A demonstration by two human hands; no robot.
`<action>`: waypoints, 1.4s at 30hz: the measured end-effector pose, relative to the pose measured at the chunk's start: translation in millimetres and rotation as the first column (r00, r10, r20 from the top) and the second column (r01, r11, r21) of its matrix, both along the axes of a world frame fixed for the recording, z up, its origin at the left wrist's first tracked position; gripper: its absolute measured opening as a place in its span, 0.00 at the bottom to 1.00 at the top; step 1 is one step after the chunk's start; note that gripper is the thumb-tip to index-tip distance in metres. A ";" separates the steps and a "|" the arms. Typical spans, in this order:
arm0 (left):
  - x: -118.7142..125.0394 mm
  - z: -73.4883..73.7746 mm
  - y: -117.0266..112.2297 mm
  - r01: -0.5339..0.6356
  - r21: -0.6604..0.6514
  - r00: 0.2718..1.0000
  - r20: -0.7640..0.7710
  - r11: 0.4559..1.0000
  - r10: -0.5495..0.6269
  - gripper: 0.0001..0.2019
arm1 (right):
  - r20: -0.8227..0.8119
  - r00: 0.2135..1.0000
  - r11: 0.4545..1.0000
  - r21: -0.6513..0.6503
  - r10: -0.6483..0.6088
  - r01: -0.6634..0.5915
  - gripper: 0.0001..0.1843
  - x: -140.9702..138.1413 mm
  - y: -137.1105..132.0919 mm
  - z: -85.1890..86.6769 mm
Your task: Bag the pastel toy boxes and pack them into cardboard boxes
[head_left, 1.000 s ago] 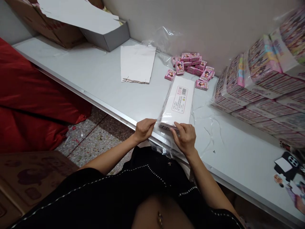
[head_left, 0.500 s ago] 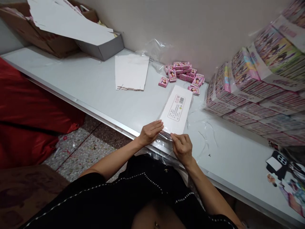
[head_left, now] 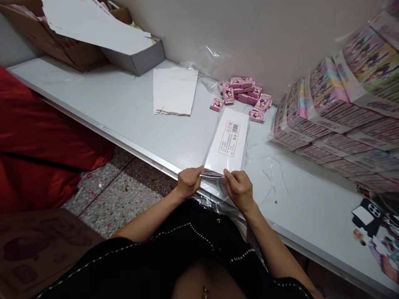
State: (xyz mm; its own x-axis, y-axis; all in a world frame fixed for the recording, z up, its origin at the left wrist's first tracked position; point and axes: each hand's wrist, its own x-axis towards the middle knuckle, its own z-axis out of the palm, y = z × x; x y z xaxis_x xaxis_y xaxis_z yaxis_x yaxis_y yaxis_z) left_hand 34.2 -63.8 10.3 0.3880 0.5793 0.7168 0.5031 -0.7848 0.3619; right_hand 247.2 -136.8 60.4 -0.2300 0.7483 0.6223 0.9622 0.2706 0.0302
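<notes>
A flat white box with a printed label and barcode lies on the white table inside a clear plastic bag. The loose end of the bag hangs over the table edge toward my body. My left hand is closed on the plastic at the near left corner of the box. At the near right side, my right hand pinches the plastic too, thumb and fingers pressed together. Beyond the box sits a pile of small pink boxes, with one small pink box lying apart at its left.
White cardboard sheets lie left of the pile. Wrapped stacks of colourful boxes stand at the right, near a black phone. A grey box and a brown carton stand at the far left. Crumpled clear plastic rests against the wall.
My left hand has gone from flat, extended fingers on the box's edge to a closed grip, slightly left and nearer me. The right hand keeps its pinch.
</notes>
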 end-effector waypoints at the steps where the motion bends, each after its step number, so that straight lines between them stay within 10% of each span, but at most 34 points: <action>1: 0.4 3.8 -3.1 -0.038 0.005 0.999 0.008 0.999 0.038 0.17 | -0.006 1.000 1.000 -0.006 0.007 -0.007 0.10 -0.6 0.3 0.6; 6: 17.2 23.0 14.1 0.100 0.060 0.992 -0.078 0.993 -0.095 0.32 | -0.011 1.000 1.000 0.007 0.018 -0.018 0.10 -3.5 4.6 -0.3; 11: 39.0 17.8 42.3 0.413 0.050 0.901 -0.167 0.909 -0.400 0.17 | -0.107 0.991 0.996 0.037 -0.077 0.081 0.15 3.1 -7.4 -7.8; 16: 48.7 10.6 40.7 0.351 0.098 0.927 -0.179 0.931 -0.330 0.14 | -0.093 0.944 0.949 -0.022 -0.315 0.315 0.13 19.3 -23.9 -18.7; 35: 60.9 -11.8 41.8 0.316 0.033 0.945 -0.102 0.948 -0.311 0.12 | -0.072 0.918 0.915 0.083 -0.389 0.394 0.15 21.1 -26.2 -24.9; 42: 66.0 -16.9 40.4 0.303 0.156 0.953 -0.026 0.940 -0.302 0.14 | 0.014 1.000 0.997 0.076 -0.012 0.011 0.18 30.5 1.7 -24.6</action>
